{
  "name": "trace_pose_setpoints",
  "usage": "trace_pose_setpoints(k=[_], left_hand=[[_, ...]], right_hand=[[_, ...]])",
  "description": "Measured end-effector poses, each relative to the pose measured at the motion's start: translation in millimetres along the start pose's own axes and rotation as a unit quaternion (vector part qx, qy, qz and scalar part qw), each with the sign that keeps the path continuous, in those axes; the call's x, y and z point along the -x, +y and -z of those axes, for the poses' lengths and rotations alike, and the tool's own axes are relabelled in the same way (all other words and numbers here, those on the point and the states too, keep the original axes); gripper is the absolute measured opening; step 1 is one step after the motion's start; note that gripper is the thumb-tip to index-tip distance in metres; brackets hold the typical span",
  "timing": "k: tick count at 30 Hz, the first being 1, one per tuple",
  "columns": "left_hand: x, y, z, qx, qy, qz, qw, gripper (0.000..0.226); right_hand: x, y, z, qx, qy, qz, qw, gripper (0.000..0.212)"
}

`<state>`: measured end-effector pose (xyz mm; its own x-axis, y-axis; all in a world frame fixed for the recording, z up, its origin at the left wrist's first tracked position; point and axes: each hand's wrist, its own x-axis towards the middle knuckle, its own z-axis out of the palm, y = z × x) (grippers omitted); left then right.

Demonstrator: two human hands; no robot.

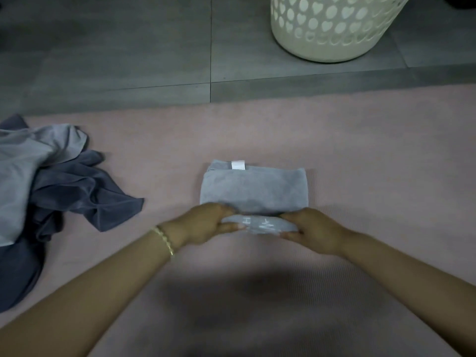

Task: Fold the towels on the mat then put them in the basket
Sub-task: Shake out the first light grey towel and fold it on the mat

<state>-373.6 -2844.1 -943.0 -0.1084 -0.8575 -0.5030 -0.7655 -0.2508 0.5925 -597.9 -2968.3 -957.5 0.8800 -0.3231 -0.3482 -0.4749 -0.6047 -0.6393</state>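
A folded light grey towel (253,188) with a white tag at its far edge lies in the middle of the pink mat (360,155). My left hand (206,224) pinches the towel's near edge at its left corner. At the right corner of that same edge, my right hand (313,231) pinches it too. The near edge is lifted a little between both hands and shows white lettering. The cream basket (332,29) with heart-shaped holes stands on the floor beyond the mat, to the far right.
A heap of unfolded towels (38,181), light grey and dark blue-grey, lies on the mat's left side. Grey floor tiles (128,60) stretch beyond the mat's far edge. A gold bracelet (164,239) circles my left wrist.
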Motion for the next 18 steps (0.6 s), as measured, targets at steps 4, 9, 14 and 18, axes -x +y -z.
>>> trace_pose_setpoints(k=[4, 9, 14, 18], left_hand=[[5, -9, 30, 0.142, -0.031, 0.074, 0.987, 0.047], [19, -36, 8, 0.424, 0.097, 0.104, 0.895, 0.058], [-1, -31, -9, 0.370, 0.305, 0.110, 0.871, 0.033], [-15, -27, -7, 0.333, 0.319, 0.135, 0.877, 0.055]], right_hand=[[-22, -6, 38, -0.158, -0.179, -0.129, 0.962, 0.033], [-42, 8, 58, -0.384, -0.137, -0.237, 0.882, 0.035], [-38, 15, 42, -0.518, 0.087, -0.219, 0.823, 0.040], [-20, 9, 2, -0.408, 0.295, -0.224, 0.835, 0.029]])
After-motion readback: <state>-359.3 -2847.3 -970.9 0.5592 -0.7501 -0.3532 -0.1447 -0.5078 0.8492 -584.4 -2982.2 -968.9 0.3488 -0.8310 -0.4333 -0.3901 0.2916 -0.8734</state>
